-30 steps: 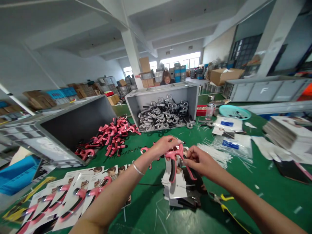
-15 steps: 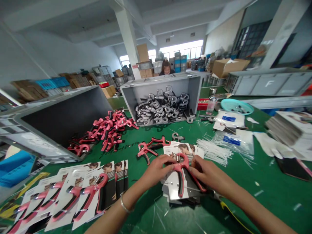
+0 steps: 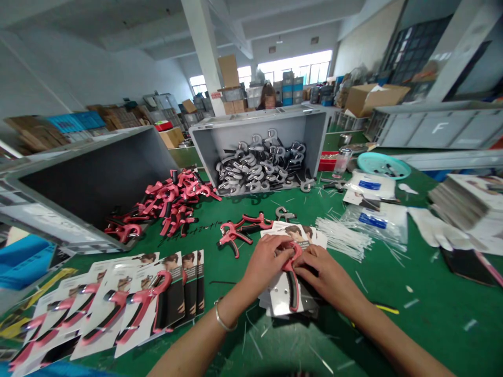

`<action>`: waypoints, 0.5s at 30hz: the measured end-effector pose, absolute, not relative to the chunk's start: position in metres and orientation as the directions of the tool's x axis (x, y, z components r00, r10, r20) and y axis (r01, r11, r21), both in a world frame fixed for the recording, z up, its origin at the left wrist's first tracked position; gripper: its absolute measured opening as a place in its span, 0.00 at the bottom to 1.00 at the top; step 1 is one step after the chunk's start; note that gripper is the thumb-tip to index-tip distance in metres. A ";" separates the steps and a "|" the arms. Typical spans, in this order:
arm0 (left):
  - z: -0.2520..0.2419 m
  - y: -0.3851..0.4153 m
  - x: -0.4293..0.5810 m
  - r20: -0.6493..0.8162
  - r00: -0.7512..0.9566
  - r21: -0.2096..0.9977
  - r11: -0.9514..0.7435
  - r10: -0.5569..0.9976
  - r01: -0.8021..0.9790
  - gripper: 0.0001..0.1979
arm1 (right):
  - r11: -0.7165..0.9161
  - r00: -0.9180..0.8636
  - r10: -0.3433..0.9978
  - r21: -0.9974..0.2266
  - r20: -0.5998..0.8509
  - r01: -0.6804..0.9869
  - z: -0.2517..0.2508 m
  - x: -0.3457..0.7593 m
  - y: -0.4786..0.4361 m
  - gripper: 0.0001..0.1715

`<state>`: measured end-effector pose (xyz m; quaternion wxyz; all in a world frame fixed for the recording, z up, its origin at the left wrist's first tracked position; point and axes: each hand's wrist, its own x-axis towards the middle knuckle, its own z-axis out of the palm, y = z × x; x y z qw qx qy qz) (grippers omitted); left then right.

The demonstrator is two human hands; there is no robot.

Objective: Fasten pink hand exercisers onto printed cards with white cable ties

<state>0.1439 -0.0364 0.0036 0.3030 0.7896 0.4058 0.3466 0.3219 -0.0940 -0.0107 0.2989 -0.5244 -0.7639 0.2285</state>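
A pink and black hand grip strengthener [image 3: 291,288] lies on a printed backing card [image 3: 279,298] on top of a card stack. My left hand [image 3: 267,264] is closed round the upper part of the strengthener, thumb on its pink frame. From the other side, my right hand [image 3: 324,272] has its fingertips pinched together by the strengthener's middle; what sits between them is hidden. The right handle is covered by that hand. Just beyond lie loose pink strengtheners [image 3: 232,235] and a grey one [image 3: 283,213]. White cable ties [image 3: 346,238] are spread right of the cards.
Carded strengtheners [image 3: 118,309] overlap at the left. A grey crate [image 3: 63,162] with pink strengtheners [image 3: 173,201] spilling out stands behind them; another crate [image 3: 257,118] holds grey ones. A teal plate [image 3: 383,165], white glove [image 3: 428,228] and card stack [image 3: 458,201] are at right. A person [image 3: 269,97] is beyond.
My left hand has slid further over the strengthener's top. My right hand has moved in from the right handle to the middle, now covering that handle. The view has shifted slightly.
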 end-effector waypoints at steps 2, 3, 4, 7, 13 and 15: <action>0.001 -0.039 0.143 0.308 0.452 0.733 -0.512 0.837 0.448 0.07 | 0.342 -0.261 0.939 -0.681 0.223 0.648 -0.012 0.322 -0.093 0.06; -0.001 -0.040 0.143 0.317 0.462 0.716 -0.529 0.828 0.457 0.07 | 0.340 -0.255 0.940 -0.688 0.227 0.641 -0.013 0.321 -0.092 0.06; -0.002 -0.042 0.143 0.330 0.469 0.696 -0.547 0.819 0.465 0.06 | 0.338 -0.252 0.940 -0.695 0.228 0.635 -0.014 0.321 -0.092 0.06; -0.006 -0.049 0.143 0.362 0.479 0.643 -0.586 0.800 0.493 0.07 | 0.339 -0.254 0.940 -0.717 0.229 0.609 -0.015 0.322 -0.092 0.07; -0.015 -0.057 0.143 0.349 0.405 0.720 -0.519 0.845 0.461 0.05 | 0.329 -0.146 0.944 -0.840 0.295 0.431 -0.008 0.325 -0.087 0.08; -0.017 -0.056 0.143 0.327 0.366 0.788 -0.465 0.871 0.402 0.05 | 0.311 -0.130 0.950 -0.846 0.282 0.433 -0.007 0.325 -0.086 0.09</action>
